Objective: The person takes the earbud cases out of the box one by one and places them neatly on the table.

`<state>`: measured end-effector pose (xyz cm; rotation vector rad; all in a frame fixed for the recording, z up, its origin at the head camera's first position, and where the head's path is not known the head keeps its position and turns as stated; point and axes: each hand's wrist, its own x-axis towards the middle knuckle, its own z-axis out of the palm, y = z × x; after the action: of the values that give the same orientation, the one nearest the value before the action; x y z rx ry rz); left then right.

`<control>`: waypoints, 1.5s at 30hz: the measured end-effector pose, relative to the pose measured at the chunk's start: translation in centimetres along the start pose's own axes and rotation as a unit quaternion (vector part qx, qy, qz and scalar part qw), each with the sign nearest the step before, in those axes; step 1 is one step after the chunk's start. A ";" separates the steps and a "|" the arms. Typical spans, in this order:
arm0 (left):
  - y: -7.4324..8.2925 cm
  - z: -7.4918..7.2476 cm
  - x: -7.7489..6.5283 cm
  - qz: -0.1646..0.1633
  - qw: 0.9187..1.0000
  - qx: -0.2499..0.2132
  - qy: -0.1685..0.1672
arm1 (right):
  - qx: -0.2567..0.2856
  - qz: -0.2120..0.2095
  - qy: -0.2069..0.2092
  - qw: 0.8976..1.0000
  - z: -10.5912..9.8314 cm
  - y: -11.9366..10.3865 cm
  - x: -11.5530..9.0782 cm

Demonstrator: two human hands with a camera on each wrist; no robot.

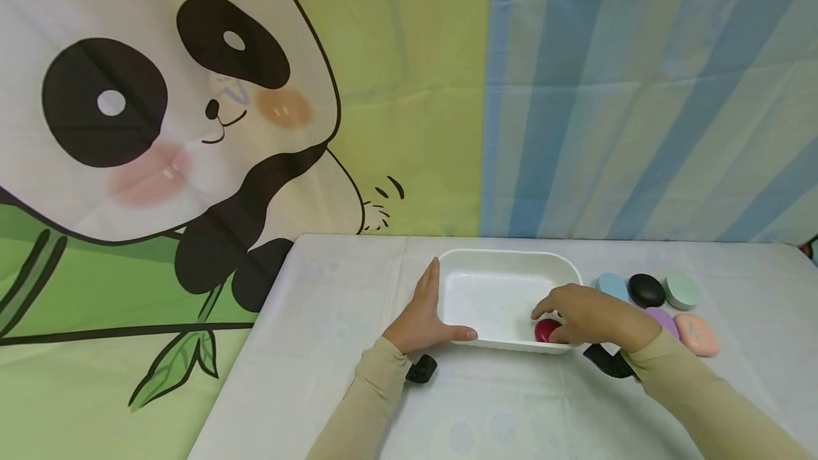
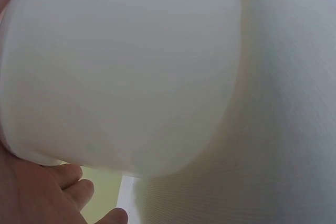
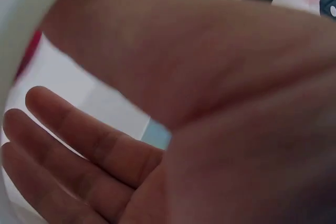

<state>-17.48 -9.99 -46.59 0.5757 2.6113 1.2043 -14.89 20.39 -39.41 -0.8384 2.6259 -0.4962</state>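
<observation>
A white rectangular tray (image 1: 492, 297) lies on the table, and its pale outer wall (image 2: 121, 77) fills much of the left wrist view. Against its left end rests my left hand (image 1: 424, 314), fingers straight along the side and thumb along the near rim. My right hand (image 1: 584, 314) reaches over the tray's right end, fingers spread and slightly bent. Below them, in the tray's near right corner, is a small glossy red round object (image 1: 546, 330). The right thumb is close to it; whether they touch I cannot tell. In the right wrist view the fingers (image 3: 100, 140) are extended and apart.
Right of the tray sit small rounded pieces: light blue (image 1: 612, 285), black (image 1: 646, 290), mint green (image 1: 682, 290), purple (image 1: 662, 319), partly behind the right forearm, and peach (image 1: 697, 334). A white cloth covers the table (image 1: 486, 410). Behind hangs a panda-printed curtain (image 1: 396, 91).
</observation>
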 end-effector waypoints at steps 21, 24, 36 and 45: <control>0.1 0.1 0.2 0.002 1.000 0.001 0.004 | -0.015 0.006 0.044 0.999 1.8 0.9 1.2; 0.0 0.1 0.2 0.002 1.000 0.004 0.006 | -0.018 0.005 0.048 0.999 2.1 1.1 1.3; 0.0 0.0 0.2 -0.004 1.000 0.001 0.006 | -0.037 0.025 0.094 0.995 2.6 0.9 1.3; 0.0 0.1 0.1 -0.009 1.000 0.001 0.003 | -0.058 -0.015 0.141 0.988 2.3 0.9 0.5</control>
<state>-17.54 -9.89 -46.61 0.5480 2.6184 1.1990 -14.75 20.23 -41.93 -0.9024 2.9299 -0.5058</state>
